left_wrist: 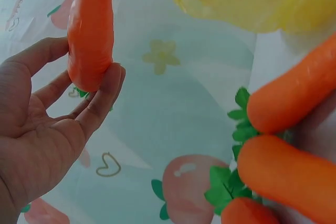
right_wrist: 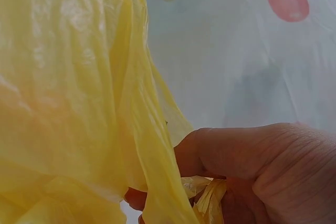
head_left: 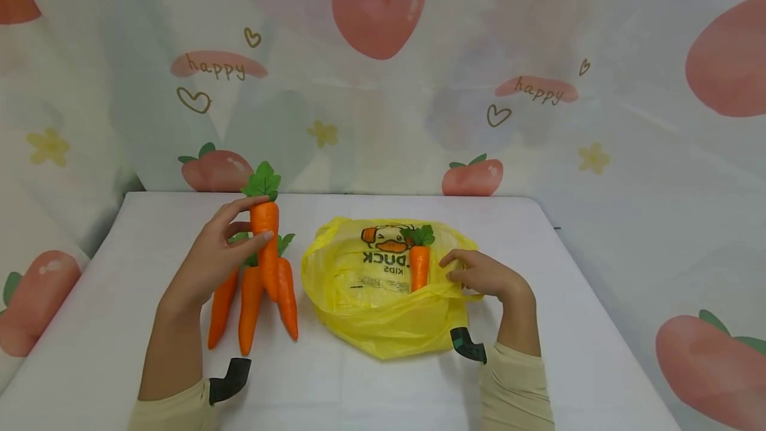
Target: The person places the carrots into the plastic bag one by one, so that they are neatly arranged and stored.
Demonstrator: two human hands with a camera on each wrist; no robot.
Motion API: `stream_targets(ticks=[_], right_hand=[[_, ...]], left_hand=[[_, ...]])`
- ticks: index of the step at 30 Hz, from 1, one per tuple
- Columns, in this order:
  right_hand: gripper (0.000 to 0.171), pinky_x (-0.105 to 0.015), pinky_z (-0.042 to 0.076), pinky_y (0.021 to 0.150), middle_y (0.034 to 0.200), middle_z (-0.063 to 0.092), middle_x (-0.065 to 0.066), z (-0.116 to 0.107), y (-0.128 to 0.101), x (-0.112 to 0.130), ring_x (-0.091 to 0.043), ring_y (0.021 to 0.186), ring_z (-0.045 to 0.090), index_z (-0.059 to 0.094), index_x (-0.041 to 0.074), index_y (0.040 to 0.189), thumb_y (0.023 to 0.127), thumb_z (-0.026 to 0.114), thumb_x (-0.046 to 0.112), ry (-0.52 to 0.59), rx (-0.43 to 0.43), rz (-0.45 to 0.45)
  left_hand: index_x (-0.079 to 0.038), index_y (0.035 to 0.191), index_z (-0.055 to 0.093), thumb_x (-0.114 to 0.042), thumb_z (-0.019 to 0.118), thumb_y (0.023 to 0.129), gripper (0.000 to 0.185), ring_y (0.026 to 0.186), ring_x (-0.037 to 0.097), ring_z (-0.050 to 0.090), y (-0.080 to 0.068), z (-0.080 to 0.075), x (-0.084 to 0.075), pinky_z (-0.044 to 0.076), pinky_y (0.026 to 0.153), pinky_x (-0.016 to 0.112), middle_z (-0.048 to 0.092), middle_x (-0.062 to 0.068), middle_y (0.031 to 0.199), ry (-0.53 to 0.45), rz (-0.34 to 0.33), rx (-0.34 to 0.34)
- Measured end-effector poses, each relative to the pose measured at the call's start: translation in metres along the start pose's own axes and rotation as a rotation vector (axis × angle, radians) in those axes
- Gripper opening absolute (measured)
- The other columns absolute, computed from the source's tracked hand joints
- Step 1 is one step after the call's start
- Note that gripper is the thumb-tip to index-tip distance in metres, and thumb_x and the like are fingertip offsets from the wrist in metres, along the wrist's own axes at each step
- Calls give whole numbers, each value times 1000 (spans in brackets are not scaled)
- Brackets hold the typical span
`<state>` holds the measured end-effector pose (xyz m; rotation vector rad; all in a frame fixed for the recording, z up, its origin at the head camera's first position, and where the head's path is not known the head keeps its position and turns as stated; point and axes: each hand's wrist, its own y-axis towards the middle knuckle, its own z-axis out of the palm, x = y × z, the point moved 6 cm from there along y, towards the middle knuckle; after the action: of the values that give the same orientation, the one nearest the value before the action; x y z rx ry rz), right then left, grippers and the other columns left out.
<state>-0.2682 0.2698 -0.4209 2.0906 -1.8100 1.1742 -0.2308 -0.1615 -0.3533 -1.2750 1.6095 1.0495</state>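
Note:
My left hand (head_left: 218, 251) grips an orange carrot (head_left: 265, 231) with green leaves near its top, holding it upright with the tip down. Beneath it several more carrots (head_left: 251, 311) lie side by side on the table. To the right, a yellow plastic bag (head_left: 383, 331) printed with a duck lies with its mouth spread. One carrot (head_left: 420, 268) leans inside the bag, its leaves up and its lower end hidden by the front edge. My right hand (head_left: 487, 275) pinches the bag's right side; in the right wrist view, gathered plastic (right_wrist: 210, 200) passes between thumb and fingers.
A white-covered table (head_left: 359, 398) carries everything. Behind it hangs a fabric backdrop (head_left: 383, 118) printed with fruit, hearts and flowers. Black bent pieces (head_left: 230, 381) sit at both sleeve cuffs.

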Motion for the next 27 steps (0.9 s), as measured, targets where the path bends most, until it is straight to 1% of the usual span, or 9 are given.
stream_targets(ticks=[4, 11, 15, 18, 20, 23, 27], right_hand=[[30, -46, 56, 84, 120, 60, -14, 0, 0, 1, -29, 91, 59, 66, 5, 129, 101, 60, 14, 1, -2, 6], [30, -45, 56, 84, 120, 59, -14, -1, 1, 0, -27, 91, 58, 65, 5, 130, 102, 60, 15, -1, 3, 11], [30, -46, 55, 84, 118, 60, -14, -1, 1, -1, -27, 91, 59, 65, 5, 130, 102, 60, 16, -7, 4, 6], [30, -46, 55, 84, 117, 60, -13, -2, 1, 0, -28, 91, 59, 65, 5, 129, 102, 59, 16, -5, 4, 4], [30, -47, 54, 84, 115, 60, -13, -2, 1, 0, -28, 91, 59, 65, 5, 129, 102, 59, 16, -7, 4, 2], [30, -47, 53, 85, 112, 60, -12, -2, 0, 1, -30, 91, 59, 65, 5, 129, 102, 59, 16, -12, 3, -1], [30, -47, 54, 85, 114, 60, -12, -1, -1, 0, -29, 91, 59, 65, 5, 130, 103, 59, 17, -16, 3, 4]], left_hand=[[-29, 153, 50, -29, 71, 101, 56, 128, 32, 50, 7, 13, -8, 57, 87, 41, 36, -4, 157, -14, 28, 20], [-28, 151, 51, -26, 72, 100, 55, 124, 31, 55, 17, 39, -20, 57, 88, 47, 42, -3, 151, -28, 57, 55], [-26, 150, 52, -23, 72, 100, 54, 121, 31, 58, 22, 58, -31, 56, 91, 46, 44, -1, 149, -25, 109, 76], [-26, 150, 53, -21, 73, 100, 54, 119, 30, 60, 25, 71, -39, 56, 94, 44, 46, 0, 146, -33, 135, 92], [-27, 149, 53, -19, 73, 99, 54, 119, 29, 59, 26, 78, -44, 56, 94, 43, 46, -2, 145, -47, 139, 101], [-27, 149, 54, -16, 74, 99, 55, 120, 29, 58, 29, 89, -52, 56, 94, 42, 46, -2, 146, -58, 164, 117], [-26, 149, 53, -14, 74, 98, 56, 121, 29, 58, 32, 104, -58, 56, 93, 42, 44, -3, 148, -69, 195, 155]])
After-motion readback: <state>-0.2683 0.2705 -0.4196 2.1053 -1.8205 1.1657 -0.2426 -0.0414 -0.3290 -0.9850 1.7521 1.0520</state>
